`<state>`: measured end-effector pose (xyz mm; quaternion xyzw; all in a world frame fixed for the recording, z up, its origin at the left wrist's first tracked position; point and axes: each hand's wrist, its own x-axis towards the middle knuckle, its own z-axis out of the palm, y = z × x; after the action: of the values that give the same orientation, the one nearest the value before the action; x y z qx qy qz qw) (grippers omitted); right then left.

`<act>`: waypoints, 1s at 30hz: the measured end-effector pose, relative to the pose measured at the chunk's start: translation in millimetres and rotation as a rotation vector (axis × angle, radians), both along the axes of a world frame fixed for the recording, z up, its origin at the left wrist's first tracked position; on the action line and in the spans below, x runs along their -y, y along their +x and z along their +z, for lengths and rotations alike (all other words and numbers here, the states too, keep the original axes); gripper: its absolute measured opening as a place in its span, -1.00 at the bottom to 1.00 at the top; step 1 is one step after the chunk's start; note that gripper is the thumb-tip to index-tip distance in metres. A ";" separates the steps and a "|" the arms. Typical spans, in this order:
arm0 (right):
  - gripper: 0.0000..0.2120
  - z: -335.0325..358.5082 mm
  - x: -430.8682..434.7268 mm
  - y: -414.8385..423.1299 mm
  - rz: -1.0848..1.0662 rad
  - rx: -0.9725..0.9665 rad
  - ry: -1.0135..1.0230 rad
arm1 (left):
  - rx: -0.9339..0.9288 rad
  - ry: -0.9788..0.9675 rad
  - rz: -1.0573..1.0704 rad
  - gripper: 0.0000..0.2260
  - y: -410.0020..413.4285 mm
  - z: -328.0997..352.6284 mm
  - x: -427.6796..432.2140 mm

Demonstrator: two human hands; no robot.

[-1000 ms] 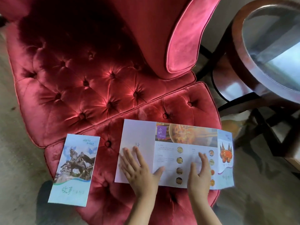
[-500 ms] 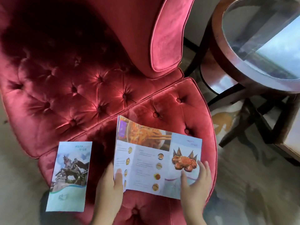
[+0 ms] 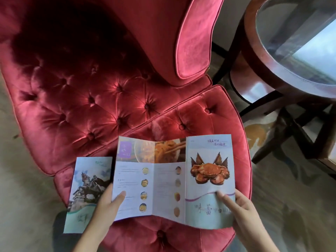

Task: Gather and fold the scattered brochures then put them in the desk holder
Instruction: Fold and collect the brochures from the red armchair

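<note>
- Head view looks down on a red tufted armchair (image 3: 81, 106) with two brochures over its seat.
- Far left, a folded brochure (image 3: 85, 188) with a statue picture lies on the seat's front left corner. Its lower end hangs past the seat edge, over the floor (image 3: 21, 197).
- The left hand (image 3: 106, 203) comes up from the bottom edge and overlaps the folded brochure's right side. It pinches the left edge of the open brochure (image 3: 163, 188): the thumb lies on the printed face, and the fingers are hidden behind the page.
- The open brochure spreads across the front of the seat, creased into three panels. Noodles run along the top, small round food photos fill the middle, and a crab fills the right panel. Whether the brochure touches the cushion cannot be told.
- The right hand (image 3: 243, 208) grasps the crab panel's lower right edge. One digit lies across the front, and the rest are hidden behind the page.
- Far right, well apart from the brochures, stands a round wooden table (image 3: 254, 57) with a glass top.
</note>
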<state>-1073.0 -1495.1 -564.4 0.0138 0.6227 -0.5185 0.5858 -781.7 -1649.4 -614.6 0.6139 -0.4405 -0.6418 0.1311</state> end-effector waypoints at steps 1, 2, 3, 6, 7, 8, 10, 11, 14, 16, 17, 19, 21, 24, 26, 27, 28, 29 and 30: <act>-0.72 7.0 3.4 4.0 0.029 0.072 -0.053 | -0.012 0.016 0.023 -0.65 -0.8 -0.9 -1.8; -0.68 11.5 8.6 10.8 0.050 0.126 -0.087 | -0.032 0.038 0.052 -0.65 -2.1 -2.1 -3.0; -0.64 12.8 13.9 18.8 0.065 0.172 -0.108 | -0.060 0.066 0.084 -0.65 -3.5 -3.4 -4.5; -0.67 5.7 33.6 47.4 0.121 0.134 -0.100 | -0.110 0.156 0.190 -0.68 -16.9 -1.7 -11.8; -0.75 -0.6 40.1 56.7 0.133 0.041 -0.068 | -0.130 0.183 0.232 -0.73 -24.0 -0.4 -14.8; -0.84 -8.1 46.0 66.8 0.141 -0.072 -0.024 | -0.155 0.227 0.266 -0.77 -30.7 0.1 -17.2; -0.91 -24.0 57.0 87.6 0.192 -0.355 0.092 | -0.276 0.348 0.311 -0.59 -40.0 1.7 -19.9; -0.89 -31.6 60.8 98.1 0.264 -0.533 0.156 | -0.329 0.379 0.318 -0.49 -42.0 2.4 -20.9; -0.66 -44.6 63.8 118.3 0.383 -0.853 0.207 | -0.215 0.256 0.208 -0.68 -45.1 0.7 -26.9; -0.55 -45.4 65.0 122.6 0.304 -0.706 0.159 | -0.107 0.114 0.142 -0.84 -40.8 -0.9 -27.5; -0.53 -45.9 66.2 125.5 0.267 -0.573 0.134 | -0.077 0.078 0.095 -0.79 -36.2 -1.7 -26.5; -0.60 -46.7 68.5 136.0 0.275 -0.425 0.120 | -0.042 0.032 0.002 -0.71 -22.4 2.9 -22.3; -0.70 -46.0 70.4 152.1 0.309 -0.402 0.146 | 0.039 -0.025 -0.054 -0.70 -3.2 3.4 -20.2; -0.73 -42.6 81.4 181.3 0.374 -0.392 0.176 | 0.195 -0.181 -0.001 -0.77 26.9 7.6 -16.4; -0.78 -40.0 99.8 204.5 0.455 -0.416 0.190 | 0.258 -0.253 0.074 -0.75 49.4 10.4 -6.9; -0.81 -41.1 109.8 216.1 0.488 -0.431 0.194 | 0.302 -0.274 0.094 -0.76 62.2 8.9 -0.6; -0.84 -42.4 119.7 226.9 0.532 -0.458 0.207 | 0.372 -0.302 0.097 -0.77 76.0 5.1 5.2; -0.84 -43.8 128.8 237.1 0.593 -0.500 0.231 | 0.472 -0.320 0.084 -0.76 89.3 -0.5 10.2; -0.81 -46.1 136.1 246.4 0.652 -0.534 0.261 | 0.551 -0.321 0.069 -0.75 100.8 -6.5 13.5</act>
<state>-826.6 -1631.2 -610.5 -0.2440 0.7845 -0.2087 0.5306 -680.9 -1662.9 -621.1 0.7507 -0.5339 -0.3689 0.1241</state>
